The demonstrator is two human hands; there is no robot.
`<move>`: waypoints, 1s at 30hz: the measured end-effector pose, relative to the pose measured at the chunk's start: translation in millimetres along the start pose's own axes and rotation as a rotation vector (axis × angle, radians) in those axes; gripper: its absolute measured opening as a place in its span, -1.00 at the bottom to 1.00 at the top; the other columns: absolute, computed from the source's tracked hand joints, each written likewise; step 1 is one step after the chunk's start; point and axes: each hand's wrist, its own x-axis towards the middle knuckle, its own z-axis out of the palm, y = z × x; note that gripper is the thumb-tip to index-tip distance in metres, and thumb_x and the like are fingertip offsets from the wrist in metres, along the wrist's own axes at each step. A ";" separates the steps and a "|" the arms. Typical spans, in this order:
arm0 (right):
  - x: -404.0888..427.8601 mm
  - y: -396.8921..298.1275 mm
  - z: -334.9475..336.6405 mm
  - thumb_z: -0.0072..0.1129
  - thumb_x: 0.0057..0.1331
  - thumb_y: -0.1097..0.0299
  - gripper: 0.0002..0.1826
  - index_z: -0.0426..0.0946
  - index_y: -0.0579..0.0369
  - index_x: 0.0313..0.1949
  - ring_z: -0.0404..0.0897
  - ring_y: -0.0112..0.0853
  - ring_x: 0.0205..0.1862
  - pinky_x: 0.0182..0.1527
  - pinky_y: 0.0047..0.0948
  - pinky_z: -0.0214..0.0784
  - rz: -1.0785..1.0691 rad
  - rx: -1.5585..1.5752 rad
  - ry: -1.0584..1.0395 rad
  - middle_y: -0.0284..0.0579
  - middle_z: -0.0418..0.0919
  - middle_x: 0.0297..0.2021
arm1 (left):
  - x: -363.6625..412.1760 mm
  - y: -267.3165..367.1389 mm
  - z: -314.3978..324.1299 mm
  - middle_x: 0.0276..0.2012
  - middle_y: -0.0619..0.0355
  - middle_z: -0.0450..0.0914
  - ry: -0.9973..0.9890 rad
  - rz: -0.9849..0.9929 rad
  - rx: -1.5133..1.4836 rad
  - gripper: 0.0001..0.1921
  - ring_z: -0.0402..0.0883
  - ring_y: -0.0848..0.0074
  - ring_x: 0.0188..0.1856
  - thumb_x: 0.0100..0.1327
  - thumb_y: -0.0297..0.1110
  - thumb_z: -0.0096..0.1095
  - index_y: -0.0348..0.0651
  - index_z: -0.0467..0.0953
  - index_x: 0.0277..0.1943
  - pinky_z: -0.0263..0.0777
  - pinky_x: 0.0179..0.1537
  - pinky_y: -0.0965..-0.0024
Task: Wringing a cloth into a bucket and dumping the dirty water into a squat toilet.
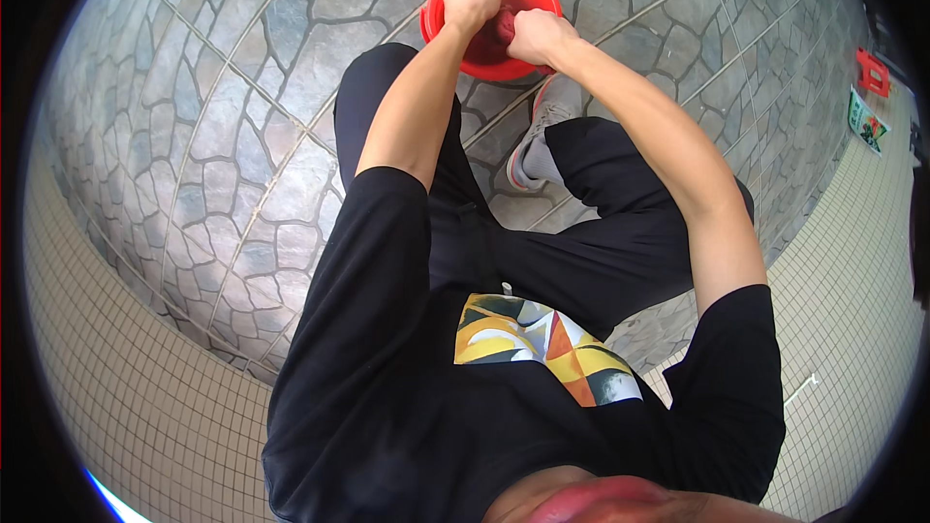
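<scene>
A red plastic bucket stands on the stone-patterned floor in front of me, near the top of the view. Over its mouth, my left hand is closed around one part of a dark red cloth. The cloth looks bunched between my two fists. My right hand, to the right and slightly nearer to me, grips another part of it. A bit of the cloth shows below my right hand at the bucket's rim. The inside of the bucket is mostly hidden by my hands and shadow.
My shoe rests on the floor just below the bucket, and my bent knees flank the space under my arms. At the far right are a red plastic object and a green and white packet. Small-tiled surfaces curve along both sides.
</scene>
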 end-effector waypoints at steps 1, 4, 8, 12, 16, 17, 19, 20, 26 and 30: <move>-2.4 9.0 1.3 0.18 0.11 0.26 -0.69 0.69 0.27 -0.31 0.72 -0.03 -0.17 -0.07 -0.12 0.57 0.008 -0.003 0.006 0.22 0.70 -0.29 | -4.5 7.1 1.7 -0.24 -0.20 0.73 -0.002 0.008 -0.005 -0.58 0.74 0.07 -0.11 0.00 -0.11 0.35 -0.38 0.71 -0.28 0.57 0.00 0.18; -13.5 36.7 3.6 0.42 -0.06 -0.09 -0.43 0.65 0.31 -0.48 0.68 -0.18 -0.38 -0.24 -0.26 0.51 0.044 0.351 -0.028 0.12 0.66 -0.47 | -7.3 16.1 4.2 -0.23 -0.19 0.73 -0.117 -0.047 -0.279 -0.60 0.74 0.11 -0.10 -0.04 -0.14 0.39 -0.37 0.71 -0.31 0.55 0.02 0.20; -42.4 30.4 2.5 0.25 0.17 -0.14 -0.49 0.61 0.15 -0.36 0.55 -0.38 -0.53 -0.43 -0.34 0.37 -0.002 0.815 -0.041 -0.18 0.67 -0.45 | 2.7 3.3 10.5 -0.41 0.06 0.67 -0.264 -0.124 -0.918 -0.85 0.71 0.44 -0.34 0.09 -0.41 0.33 -0.35 0.61 -0.41 0.57 -0.24 0.41; -65.8 47.8 18.3 -0.18 0.39 -0.09 -0.40 0.50 0.22 0.07 0.64 -0.32 -0.19 -0.08 -0.33 0.46 0.070 1.648 -0.089 -0.02 0.67 -0.11 | -9.5 31.9 11.3 -0.44 0.13 0.62 -0.355 -0.127 -1.103 -0.92 0.67 0.53 -0.39 0.17 -0.54 0.30 -0.35 0.56 -0.40 0.53 -0.37 0.48; -79.0 54.2 44.0 -0.16 0.46 0.12 -0.52 0.42 0.05 0.26 0.57 -0.28 0.12 0.18 -0.12 0.38 -0.047 2.105 -0.156 -0.06 0.58 0.13 | -18.0 43.2 -1.0 -0.47 0.16 0.60 -0.406 -0.077 -1.177 -0.93 0.62 0.52 -0.45 0.13 -0.50 0.31 -0.31 0.56 -0.39 0.50 -0.40 0.46; -84.8 46.6 45.5 -0.09 0.47 0.12 -0.54 0.42 0.01 0.27 0.55 -0.26 0.15 0.19 -0.04 0.37 -0.079 2.197 -0.131 -0.09 0.56 0.15 | -18.2 39.6 -5.1 -0.48 0.16 0.59 -0.424 -0.057 -1.186 -0.92 0.60 0.51 -0.47 0.12 -0.48 0.32 -0.30 0.57 -0.39 0.50 -0.40 0.43; -87.7 42.8 47.9 0.09 0.43 0.13 -0.53 0.40 -0.05 0.28 0.49 -0.19 0.21 0.21 0.07 0.32 -0.181 2.290 -0.140 -0.14 0.53 0.19 | -15.5 41.9 -11.5 -0.49 0.16 0.59 -0.448 -0.017 -1.206 -0.87 0.56 0.46 -0.49 0.13 -0.40 0.30 -0.28 0.57 -0.38 0.50 -0.39 0.39; -90.1 39.2 51.3 0.14 0.41 0.12 -0.50 0.39 -0.04 0.29 0.48 -0.17 0.22 0.21 0.05 0.32 -0.158 2.363 -0.147 -0.13 0.53 0.20 | -17.5 42.8 -12.5 -0.48 0.14 0.60 -0.505 -0.041 -1.303 -0.86 0.56 0.45 -0.48 0.15 -0.37 0.28 -0.28 0.58 -0.37 0.50 -0.38 0.37; -91.6 15.3 45.9 0.23 0.30 0.18 -0.48 0.42 0.10 0.20 0.43 -0.34 -0.11 0.05 -0.16 0.39 -0.418 2.861 -1.090 -0.17 0.40 -0.25 | -25.8 52.6 -31.6 -0.40 0.06 0.60 -0.687 -0.051 -1.624 -0.82 0.56 0.38 -0.44 0.19 -0.29 0.24 -0.23 0.53 -0.36 0.55 -0.37 0.33; -105.0 -15.3 38.2 0.23 0.29 0.27 -0.57 0.47 0.14 0.12 0.42 -0.30 -0.03 0.04 -0.26 0.39 -0.653 2.758 -0.616 -0.06 0.41 -0.11 | -33.2 58.8 -46.6 -0.39 0.05 0.60 -0.694 0.012 -1.755 -0.83 0.55 0.37 -0.43 0.21 -0.29 0.21 -0.24 0.53 -0.31 0.54 -0.39 0.32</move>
